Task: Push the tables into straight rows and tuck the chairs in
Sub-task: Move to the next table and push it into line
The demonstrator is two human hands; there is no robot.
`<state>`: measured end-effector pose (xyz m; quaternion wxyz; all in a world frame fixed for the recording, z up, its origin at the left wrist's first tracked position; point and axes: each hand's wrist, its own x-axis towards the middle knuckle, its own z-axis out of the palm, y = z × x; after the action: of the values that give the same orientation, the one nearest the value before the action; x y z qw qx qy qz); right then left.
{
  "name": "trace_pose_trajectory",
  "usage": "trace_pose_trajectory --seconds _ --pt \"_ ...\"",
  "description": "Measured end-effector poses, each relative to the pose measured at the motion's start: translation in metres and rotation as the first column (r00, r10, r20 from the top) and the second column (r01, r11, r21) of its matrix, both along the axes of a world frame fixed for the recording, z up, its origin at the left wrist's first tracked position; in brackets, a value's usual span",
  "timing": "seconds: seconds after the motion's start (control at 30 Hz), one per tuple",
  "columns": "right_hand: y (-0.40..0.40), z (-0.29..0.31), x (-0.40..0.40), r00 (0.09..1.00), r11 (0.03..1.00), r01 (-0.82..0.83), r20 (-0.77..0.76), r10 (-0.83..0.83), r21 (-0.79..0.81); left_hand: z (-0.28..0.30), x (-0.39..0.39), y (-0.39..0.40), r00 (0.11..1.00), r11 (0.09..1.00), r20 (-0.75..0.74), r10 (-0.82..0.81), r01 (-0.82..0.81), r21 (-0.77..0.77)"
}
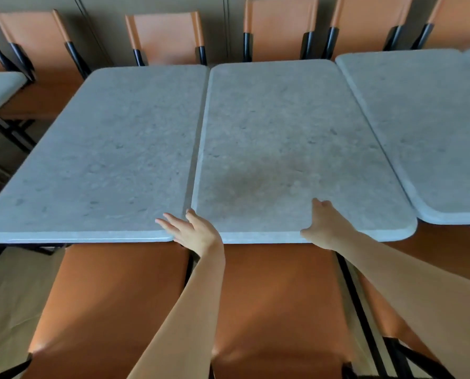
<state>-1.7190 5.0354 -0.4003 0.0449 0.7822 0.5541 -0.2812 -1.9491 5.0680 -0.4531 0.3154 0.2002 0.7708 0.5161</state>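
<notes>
Both arms outstretched: left hand [194, 233] at 6 o'clock of the tabletop [291, 138] seam, fingers spread; right hand [322, 225] at 5 o'clock, seemingly gripping the edge.

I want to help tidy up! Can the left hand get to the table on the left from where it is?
Probably yes. The left hand already lies at the seam, its straight fingers over the near corner of the left table, with nothing between them.

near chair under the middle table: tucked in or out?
Out. The near chair shows nearly its whole orange seat in front of the middle table edge; only the seat's front lies under it.
</notes>
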Motion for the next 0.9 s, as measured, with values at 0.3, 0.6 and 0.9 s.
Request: trace_pose_trajectory --seconds 0.3,0.6,0.9 --pt "-0.154 0.089 0.011 0.969 0.948 0.175 -0.215 -0.118 0.266 0.111 0.076 -0.114 0.771 0.672 -0.231 -0.594 0.633 0.385" --pt "-0.274 0.159 0.055 0.941 0.864 0.319 -0.237 -0.241 0.389 0.163 0.124 -0.213 0.317 0.198 -0.489 -0.813 0.94 0.279" --pt "-0.356 0.199 0.127 0.879 0.789 0.451 -0.363 -0.31 0.417 0.204 0.185 -0.284 0.319 0.173 -0.351 -0.881 0.905 0.388"
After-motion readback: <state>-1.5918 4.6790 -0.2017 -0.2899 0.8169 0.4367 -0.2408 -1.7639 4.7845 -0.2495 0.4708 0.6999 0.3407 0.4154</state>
